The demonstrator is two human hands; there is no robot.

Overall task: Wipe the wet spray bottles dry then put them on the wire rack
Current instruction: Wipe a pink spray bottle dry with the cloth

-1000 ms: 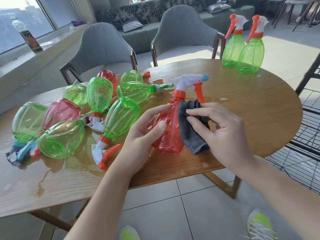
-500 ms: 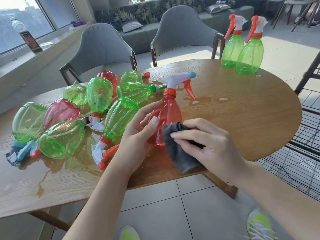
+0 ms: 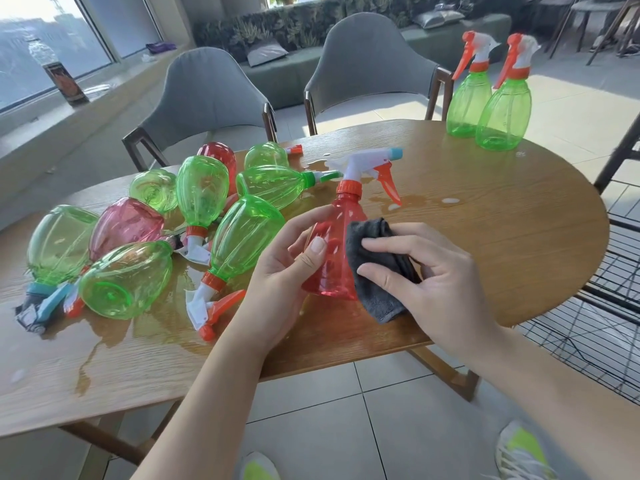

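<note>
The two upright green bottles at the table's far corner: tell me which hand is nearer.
Right. The right hand lies below the upright green bottles; the left hand is farther left.

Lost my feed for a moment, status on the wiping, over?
Left hand grips red bottle. Right hand presses grey cloth on its side. Wire rack right of table, no bottles seen there.

The wooden surface (image 3: 502, 237) carries toppled green and red bottles (image 3: 201, 233) at left, two upright green bottles (image 3: 488, 102) upper right, and what look like water puddles (image 3: 114, 334).
</note>
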